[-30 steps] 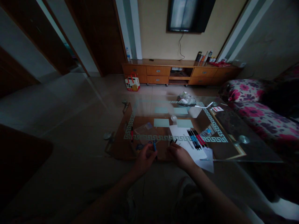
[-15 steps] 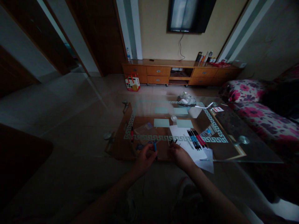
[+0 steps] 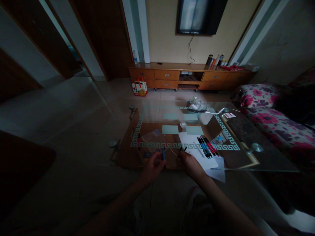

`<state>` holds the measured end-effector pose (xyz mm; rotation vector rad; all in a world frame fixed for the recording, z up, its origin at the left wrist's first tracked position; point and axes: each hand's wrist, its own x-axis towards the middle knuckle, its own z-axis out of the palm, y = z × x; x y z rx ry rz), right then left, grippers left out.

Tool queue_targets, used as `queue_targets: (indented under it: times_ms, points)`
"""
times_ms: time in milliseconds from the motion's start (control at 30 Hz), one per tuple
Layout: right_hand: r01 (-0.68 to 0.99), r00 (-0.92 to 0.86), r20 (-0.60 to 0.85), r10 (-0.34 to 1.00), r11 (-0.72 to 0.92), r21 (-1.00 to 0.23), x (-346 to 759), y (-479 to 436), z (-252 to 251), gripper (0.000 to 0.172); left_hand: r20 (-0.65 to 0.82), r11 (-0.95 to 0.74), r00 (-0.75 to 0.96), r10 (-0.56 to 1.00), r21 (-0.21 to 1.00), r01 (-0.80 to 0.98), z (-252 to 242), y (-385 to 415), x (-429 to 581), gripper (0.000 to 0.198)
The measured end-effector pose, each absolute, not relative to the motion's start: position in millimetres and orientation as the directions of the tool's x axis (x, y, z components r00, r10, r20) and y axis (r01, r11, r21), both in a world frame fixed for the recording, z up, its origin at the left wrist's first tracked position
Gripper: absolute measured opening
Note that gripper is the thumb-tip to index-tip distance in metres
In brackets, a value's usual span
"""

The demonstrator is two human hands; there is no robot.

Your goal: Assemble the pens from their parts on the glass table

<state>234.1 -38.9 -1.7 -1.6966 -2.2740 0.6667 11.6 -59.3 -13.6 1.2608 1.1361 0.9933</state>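
Observation:
My left hand (image 3: 152, 168) is closed around a blue pen barrel (image 3: 162, 154), held upright over the near edge of the glass coffee table (image 3: 246, 137). My right hand (image 3: 189, 164) pinches a thin pale refill (image 3: 174, 152) that slants up to the left toward the barrel. Two small dark pen parts (image 3: 182, 149) lie just beyond my right fingers. A row of several black, blue and red pens (image 3: 206, 146) rests on white paper (image 3: 194, 144) to the right.
A red pen (image 3: 139, 141) lies at the table's left edge near a clear plastic bag (image 3: 150, 135). A floral sofa (image 3: 275, 114) stands on the right. A wooden TV cabinet (image 3: 189, 76) and a wall screen (image 3: 197, 14) are at the back, with a printed bag (image 3: 139, 87) on the floor.
The thin refill in my right hand has tilted from upright to slanting leftward toward the blue barrel. Both hands have stayed in place.

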Motion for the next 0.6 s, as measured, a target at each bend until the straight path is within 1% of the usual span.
queue_targets:
  times_ms: [133, 500, 600]
  points:
    - [0.848, -0.297, -0.087, 0.951, 0.221, -0.481, 235.7, -38.9, -4.6, 0.007, -0.079, 0.070, 0.186, 0.979, 0.996, 0.053, -14.8, -59.4, 10.8, 0.028]
    - [0.869, -0.284, -0.135, 0.949, 0.196, -0.455, 237.1, -38.5, -3.0, 0.008, -0.075, 0.069, 0.193, 0.978, 0.997, 0.041, -17.6, -59.1, 10.9, 0.028]
    - [0.855, -0.287, -0.115, 0.951, 0.201, -0.478, 237.4, -39.7, -5.5, 0.008, -0.069, 0.061, 0.193, 0.979, 0.997, 0.046, -17.6, -59.1, 10.8, 0.028]
